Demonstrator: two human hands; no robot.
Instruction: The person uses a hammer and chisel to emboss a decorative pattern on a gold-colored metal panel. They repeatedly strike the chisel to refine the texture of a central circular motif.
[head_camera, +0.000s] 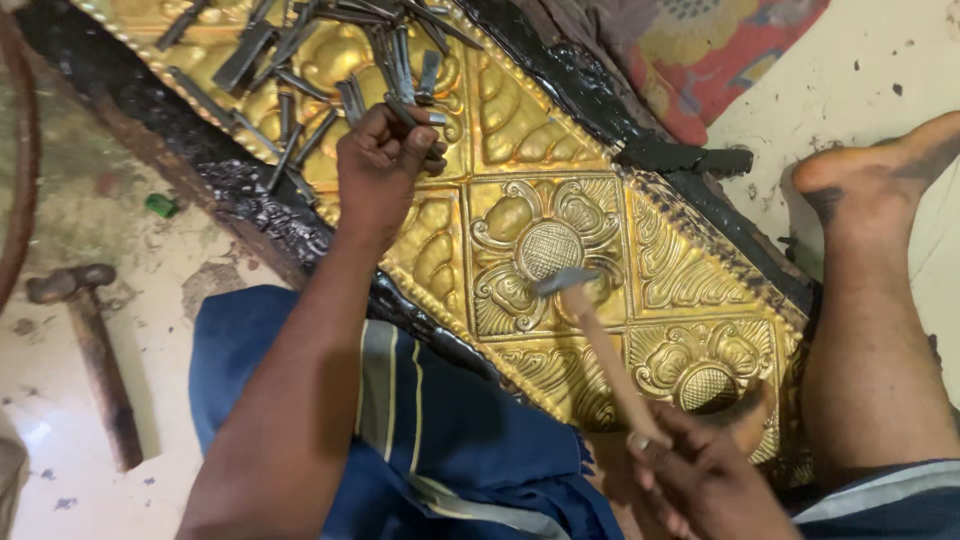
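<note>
On the brass sheet (560, 200), at its far end, the left hand (385, 160) closes on punches (400, 95) from a loose pile. Near the sheet's centre flower, the right hand (700, 470) grips a hammer (600, 340), head just above the metal.

The left hand (385, 155) is closed around a small metal punch (412, 112) at about eleven o'clock, among a scatter of loose steel punches (290, 70) lying on the embossed golden metal sheet (600, 290); the right hand (700, 470), at five o'clock, grips the wooden handle of a hammer (600, 340) whose blurred head hangs over the central flower pattern. A second hammer (90, 350) lies on the floor at nine o'clock, well apart; a bare foot (880, 170) rests at three o'clock, beside the sheet's black edge.
</note>
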